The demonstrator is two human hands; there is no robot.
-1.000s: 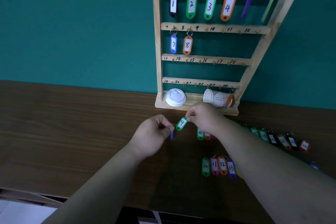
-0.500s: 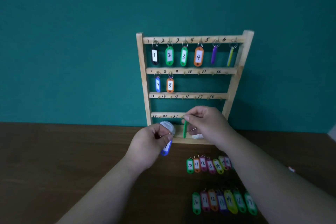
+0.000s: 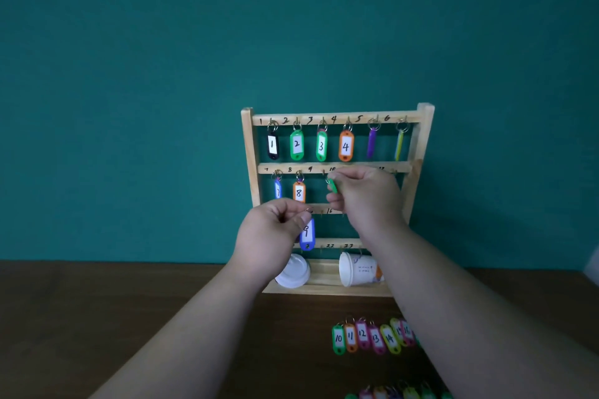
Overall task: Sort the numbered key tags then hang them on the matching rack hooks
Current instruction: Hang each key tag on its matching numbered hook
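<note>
Both hands have risen from the counter (image 3: 129,317) to the rack (image 3: 249,152). The right hand (image 3: 368,196), fingers clamped on the green tag (image 3: 332,185), now holds it just under hook 9, so hanging looks imminent. The left hand (image 3: 270,232) pinches the blue tag (image 3: 307,233) at the green one's 7 o'clock. At the rack's 5 o'clock a paper cup (image 3: 358,269) lies tipped, contents hidden

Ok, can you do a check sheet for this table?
Surface: dark brown wooden table.
Job's things: pale wooden hook rack holds eight tags; coloured plastic tags 10 to 16 lie on the table.
Clutter: white plastic lid and tipped white paper cup on the rack's base.
Grippers: left hand pinches the ring of blue tag 9; right hand pinches a green tag by the second-row hooks.
Cables: nothing seen.
Surroundings: plain teal wall.
</note>
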